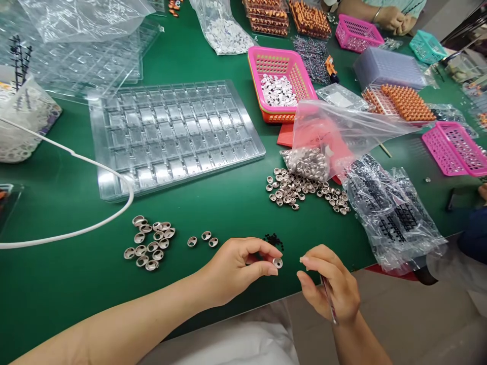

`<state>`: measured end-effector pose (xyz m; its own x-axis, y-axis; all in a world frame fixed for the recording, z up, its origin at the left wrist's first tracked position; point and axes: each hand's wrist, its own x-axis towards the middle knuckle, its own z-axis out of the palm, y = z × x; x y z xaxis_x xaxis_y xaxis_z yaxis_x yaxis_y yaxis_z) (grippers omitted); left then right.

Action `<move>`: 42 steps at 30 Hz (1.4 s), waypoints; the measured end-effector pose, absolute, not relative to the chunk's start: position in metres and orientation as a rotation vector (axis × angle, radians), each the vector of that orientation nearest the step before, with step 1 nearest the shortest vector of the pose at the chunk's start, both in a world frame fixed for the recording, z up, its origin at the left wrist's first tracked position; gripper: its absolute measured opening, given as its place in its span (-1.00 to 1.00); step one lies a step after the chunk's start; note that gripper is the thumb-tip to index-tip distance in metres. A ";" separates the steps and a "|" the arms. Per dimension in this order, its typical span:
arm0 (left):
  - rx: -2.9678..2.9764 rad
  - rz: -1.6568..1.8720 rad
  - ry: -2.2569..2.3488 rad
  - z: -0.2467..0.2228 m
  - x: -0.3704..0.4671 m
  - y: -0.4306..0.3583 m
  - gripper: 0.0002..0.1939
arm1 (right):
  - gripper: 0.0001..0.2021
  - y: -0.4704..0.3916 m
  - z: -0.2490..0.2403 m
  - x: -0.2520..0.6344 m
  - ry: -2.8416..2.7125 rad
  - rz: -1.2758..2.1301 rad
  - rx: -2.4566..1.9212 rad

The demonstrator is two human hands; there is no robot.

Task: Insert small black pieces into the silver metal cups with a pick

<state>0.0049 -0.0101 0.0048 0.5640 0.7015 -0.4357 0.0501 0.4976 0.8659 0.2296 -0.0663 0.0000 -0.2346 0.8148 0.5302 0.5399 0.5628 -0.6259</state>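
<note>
Right hand (338, 291) holds a slim rod (330, 303), left hand (239, 266) a ring (280, 263).

Single head-worn view from close above, forward and down across the green tabletop (213, 203)

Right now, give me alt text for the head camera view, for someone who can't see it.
A person's left hand pinches a small silvery part at a green table, while the right hand holds a slim tool. More silvery parts lie in loose groups nearby; beyond are a clear compartmented tray and a pink basket of white pieces.
</note>
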 end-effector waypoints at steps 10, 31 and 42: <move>1.160 0.546 0.814 0.000 0.005 -0.015 -0.87 | -0.70 -0.068 -0.005 0.229 -2.206 0.347 -0.918; 1.610 0.713 0.671 -0.001 0.002 -0.019 -0.86 | -0.74 -0.057 0.011 0.230 -2.421 0.335 -0.674; 1.611 0.742 0.676 0.001 0.002 -0.022 -0.88 | -0.65 -0.061 0.014 0.231 -2.437 0.461 -0.688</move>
<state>0.0022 -0.0224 0.0011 0.6308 0.7693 0.1010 0.0292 -0.1536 0.9877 0.2315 -0.0613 0.0141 -0.7115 0.5627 0.4209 0.3700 0.8092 -0.4563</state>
